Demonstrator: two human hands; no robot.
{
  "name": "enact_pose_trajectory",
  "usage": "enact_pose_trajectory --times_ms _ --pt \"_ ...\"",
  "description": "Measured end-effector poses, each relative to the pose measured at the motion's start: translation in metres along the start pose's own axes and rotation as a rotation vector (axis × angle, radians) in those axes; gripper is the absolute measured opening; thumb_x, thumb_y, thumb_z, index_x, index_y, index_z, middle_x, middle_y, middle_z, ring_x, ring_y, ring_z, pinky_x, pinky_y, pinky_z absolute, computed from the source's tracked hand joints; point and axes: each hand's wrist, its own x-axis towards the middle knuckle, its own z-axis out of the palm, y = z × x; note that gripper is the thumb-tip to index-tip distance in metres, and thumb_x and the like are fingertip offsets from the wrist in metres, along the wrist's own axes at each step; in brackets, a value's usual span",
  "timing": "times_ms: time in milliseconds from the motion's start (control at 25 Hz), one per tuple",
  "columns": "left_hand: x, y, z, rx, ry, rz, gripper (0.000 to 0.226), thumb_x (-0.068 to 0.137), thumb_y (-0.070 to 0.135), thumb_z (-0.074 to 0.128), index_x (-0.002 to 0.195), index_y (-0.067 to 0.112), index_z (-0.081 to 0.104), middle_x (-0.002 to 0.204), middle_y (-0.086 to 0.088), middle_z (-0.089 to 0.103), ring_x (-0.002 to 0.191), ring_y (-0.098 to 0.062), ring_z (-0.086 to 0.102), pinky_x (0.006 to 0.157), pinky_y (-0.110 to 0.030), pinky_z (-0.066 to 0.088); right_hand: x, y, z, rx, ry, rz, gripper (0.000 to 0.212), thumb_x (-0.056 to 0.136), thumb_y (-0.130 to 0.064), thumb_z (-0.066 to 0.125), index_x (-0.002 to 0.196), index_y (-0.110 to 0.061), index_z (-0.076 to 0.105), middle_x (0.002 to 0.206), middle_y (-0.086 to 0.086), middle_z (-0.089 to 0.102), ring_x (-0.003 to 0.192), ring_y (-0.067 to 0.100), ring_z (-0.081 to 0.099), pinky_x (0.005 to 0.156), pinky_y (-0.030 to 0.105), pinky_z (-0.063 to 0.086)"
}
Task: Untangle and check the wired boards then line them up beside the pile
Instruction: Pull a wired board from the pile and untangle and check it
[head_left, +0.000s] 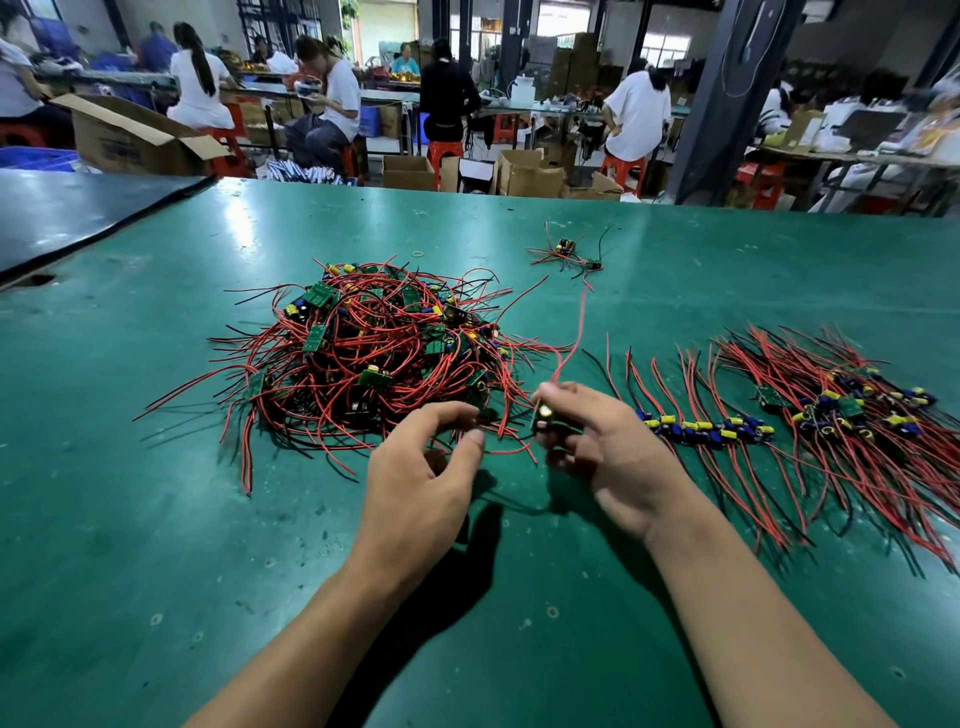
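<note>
Holding one wired board (544, 415) just off the green table (156, 519), between the pile (374, 343) and the lined-up row (701, 430), I am pinching it in my right hand (608, 452), probably to free its trailing red wire (579, 332). My left hand (415, 467) is curling beside the leads; I cannot tell whether it is gripping one.

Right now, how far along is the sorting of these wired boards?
Done: a row of capacitor-topped boards with red and black wires lies lined up right of the tangled pile of wired boards. In hand: the right hand pinches one small board with a yellow capacitor; the left hand curls near its red wire. Left: the large pile, not yet untangled.
</note>
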Motion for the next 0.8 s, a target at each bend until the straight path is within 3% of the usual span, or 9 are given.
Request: enact_pose_trajectory --times_ms 80,160,240,320,400,520,640,800 --pt "0.002 0.002 -0.002 -0.082 0.028 -0.052 0.014 0.096 0.025 0.060 0.093 0.018 0.071 0.072 0.007 0.068 0.055 -0.016 0.063 0.056 -0.034 0.056 -0.003 -0.010 -0.007 0.249 -0.076 0.024 0.020 0.073 -0.031 0.073 0.084 -0.019 0.061 0.070 -0.004 0.055 0.052 0.008 0.047 0.049 0.020 0.036" --pt "0.003 0.005 -0.002 -0.272 0.013 -0.188 0.038 0.100 0.032 0.051 0.079 0.007 0.070 0.064 -0.003 0.066 0.044 -0.022 0.054 0.041 -0.020 0.043 -0.006 -0.015 -0.013 0.436 -0.215 0.052 0.017 0.076 -0.030 0.071 0.078 -0.018 0.060 0.067 -0.004 0.048 0.048 0.007 0.039 0.045 0.019 0.031" --pt "0.005 0.006 -0.003 -0.352 -0.014 -0.258 0.047 0.099 0.034 0.051 0.068 0.002 0.066 0.064 -0.014 0.065 0.042 -0.020 0.042 0.038 -0.016 0.029 -0.011 -0.016 -0.015 0.487 -0.385 0.087 0.019 0.078 -0.029 0.073 0.077 -0.016 0.060 0.066 -0.005 0.043 0.045 0.004 0.037 0.042 0.016 0.030" --pt "0.004 0.008 -0.001 -0.393 -0.064 -0.270 0.042 0.090 0.037 0.060 0.064 0.005 0.065 0.061 -0.011 0.064 0.042 -0.016 0.040 0.039 -0.018 0.029 -0.014 -0.014 -0.012 0.404 -0.467 0.112 0.024 0.075 -0.028 0.081 0.079 -0.015 0.061 0.066 -0.005 0.046 0.040 0.001 0.039 0.038 0.014 0.030" --pt "0.003 0.009 0.002 -0.535 -0.154 -0.326 0.036 0.078 0.044 0.066 0.069 0.009 0.068 0.064 -0.011 0.063 0.048 -0.014 0.049 0.046 -0.020 0.037 -0.015 -0.010 -0.005 0.252 -0.421 0.137 0.032 0.072 -0.026 0.086 0.085 -0.014 0.059 0.068 -0.004 0.053 0.038 0.000 0.042 0.035 0.012 0.026" --pt "-0.001 0.012 0.006 -0.649 -0.300 -0.396 0.034 0.074 0.044 0.070 0.086 0.012 0.068 0.068 -0.011 0.062 0.052 -0.018 0.057 0.050 -0.024 0.047 -0.012 -0.003 0.004 0.112 -0.328 0.137 0.022 0.076 -0.021 0.078 0.086 -0.015 0.060 0.067 0.000 0.059 0.035 0.000 0.040 0.035 0.013 0.033" --pt "-0.003 0.013 0.006 -0.695 -0.338 -0.451 0.037 0.075 0.031 0.072 0.100 0.006 0.060 0.067 -0.017 0.064 0.046 -0.022 0.057 0.043 -0.024 0.047 -0.007 0.003 0.007 0.034 -0.249 0.093 0.020 0.072 -0.031 0.081 0.070 -0.022 0.062 0.056 -0.003 0.050 0.034 0.002 0.033 0.050 0.027 0.026" --pt "-0.001 0.012 0.004 -0.663 -0.357 -0.501 0.037 0.070 0.028 0.075 0.099 0.009 0.062 0.073 -0.011 0.062 0.052 -0.018 0.052 0.052 -0.025 0.043 -0.004 0.009 0.011 -0.080 -0.176 -0.005 0.027 0.066 -0.037 0.089 0.066 -0.022 0.067 0.054 -0.007 0.046 0.042 0.004 0.031 0.041 0.019 0.019"
